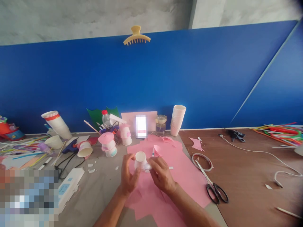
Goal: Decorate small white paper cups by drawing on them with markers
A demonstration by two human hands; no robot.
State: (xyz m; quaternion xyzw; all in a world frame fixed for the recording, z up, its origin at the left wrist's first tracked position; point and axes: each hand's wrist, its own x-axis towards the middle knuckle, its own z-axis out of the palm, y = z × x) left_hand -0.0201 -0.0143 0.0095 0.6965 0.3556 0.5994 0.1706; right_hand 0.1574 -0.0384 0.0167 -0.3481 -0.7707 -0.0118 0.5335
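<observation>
A white paper cup (140,156) is between my hands, above sheets of pink paper (184,176). My left hand (129,176) is closed round the cup's left side, with the thumb at its front. At the cup's lower right, the fingers of my right hand (163,175) are pinched together. A small pale, slightly purple, shiny thing (147,166) shows at those fingertips; its kind is unclear. Just behind my right hand lie a curled pink paper piece (158,150) and a white-and-blue pen-like stick (153,152).
Black-handled scissors (214,189) and a tape roll (202,162) lie at right. A lit phone (141,126), a glass jar (161,125) and stacked cups (178,119) stand behind. Pink-topped cups (107,144), a glue gun (71,146) and a power strip (68,186) are at left.
</observation>
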